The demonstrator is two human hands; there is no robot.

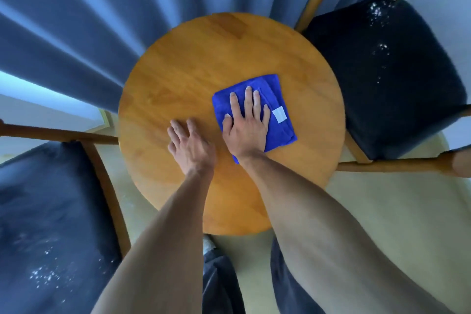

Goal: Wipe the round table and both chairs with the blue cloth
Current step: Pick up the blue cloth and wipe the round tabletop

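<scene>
— Looking down from the head camera, what have you got under your hands?

— My right hand [246, 125] lies flat on the blue cloth [254, 112], fingers straight and a little spread, palm pressing it onto the round table [178, 79]. Nothing is curled round the cloth; I only press on it.

— Where on the table is the cloth?

— Right of the middle, nearer the right edge than the left, folded into a rough square and turned slightly. A white label [279, 115] shows on its right part, just beside my little finger. One corner of the cloth sticks out below my wrist.

— And your left hand?

— My left hand [190, 145] is on the bare wood just beside the right one, left of the cloth and not touching it. The fingers are extended and relaxed, and it holds nothing. The hand is somewhat blurred, so I cannot tell how firmly it bears on the top.

— The chairs?

— One chair with a dark seat [390, 76] stands at the table's right edge, its wooden frame close against the rim, with white specks scattered over the cushion. The other chair [51, 211] stands at the lower left, also dark-seated, with white specks near its lower part.

— Anything behind?

— Blue curtains [76, 20] hang beyond the table's far edge, and a pale floor [382, 211] shows below.
</scene>
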